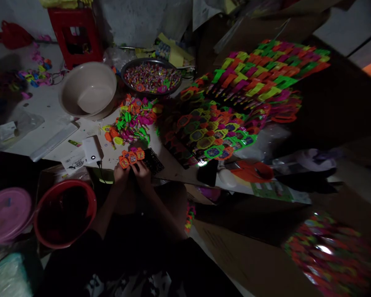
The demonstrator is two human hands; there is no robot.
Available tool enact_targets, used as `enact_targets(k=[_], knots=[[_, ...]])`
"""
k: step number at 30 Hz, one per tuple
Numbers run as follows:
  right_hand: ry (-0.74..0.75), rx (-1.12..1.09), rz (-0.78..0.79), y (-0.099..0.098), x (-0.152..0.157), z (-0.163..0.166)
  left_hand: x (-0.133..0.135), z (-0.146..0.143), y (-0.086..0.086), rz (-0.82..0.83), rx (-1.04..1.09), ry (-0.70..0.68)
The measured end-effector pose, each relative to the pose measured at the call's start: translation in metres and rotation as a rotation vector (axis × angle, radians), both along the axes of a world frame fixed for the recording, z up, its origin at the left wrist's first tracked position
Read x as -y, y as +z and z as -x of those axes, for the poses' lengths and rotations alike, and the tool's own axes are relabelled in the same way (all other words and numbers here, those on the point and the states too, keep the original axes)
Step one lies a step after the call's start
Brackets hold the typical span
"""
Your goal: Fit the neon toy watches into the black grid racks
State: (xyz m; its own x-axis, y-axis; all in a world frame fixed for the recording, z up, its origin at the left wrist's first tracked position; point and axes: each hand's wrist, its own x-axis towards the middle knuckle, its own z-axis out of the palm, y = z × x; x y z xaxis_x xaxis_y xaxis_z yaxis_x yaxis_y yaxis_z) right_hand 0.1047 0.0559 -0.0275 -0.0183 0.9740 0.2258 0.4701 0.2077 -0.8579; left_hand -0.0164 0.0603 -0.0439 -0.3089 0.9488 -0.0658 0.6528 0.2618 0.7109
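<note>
Several orange toy watches (pixel 132 157) are held side by side at the table's front edge. My left hand (pixel 121 175) grips them from the left, its fingers closed beneath them. From the right, my right hand (pixel 142 173) pinches the same watches; some fingertips are hidden. Just beyond my right hand lies a black slotted card (pixel 153 161). Behind the watches is a loose heap of colourful toy watches (pixel 136 117) in green, pink and orange. To the right stand rows of toy watches (pixel 218 130) mounted on black cards.
A beige basin (pixel 88 88) and a dark bowl of small colourful pieces (pixel 151 76) stand at the back. A white power bank (pixel 92 149) with a cable lies left of my hands. Below are a red tub (pixel 92 202) and a cardboard box (pixel 225 247).
</note>
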Motion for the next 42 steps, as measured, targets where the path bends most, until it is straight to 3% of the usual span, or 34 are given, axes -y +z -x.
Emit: enact_targets(k=[6,13,17,25,42], knots=[[-0.014,-0.105,0.036,-0.001,0.000,-0.003,-0.001,-0.004,-0.009,-0.032,0.010,0.055],[-0.035,-0.148,0.046,-0.004,0.004,-0.003,-0.001,-0.004,-0.005,0.051,-0.037,0.029],[-0.056,-0.146,0.083,-0.006,0.008,-0.002,-0.001,-0.004,-0.008,0.015,0.001,0.036],[-0.078,-0.193,0.143,-0.012,0.006,0.000,-0.001,-0.006,-0.012,0.051,0.072,0.139],[0.027,-0.069,0.060,-0.031,0.001,-0.004,-0.002,0.001,-0.014,-0.066,0.228,0.096]])
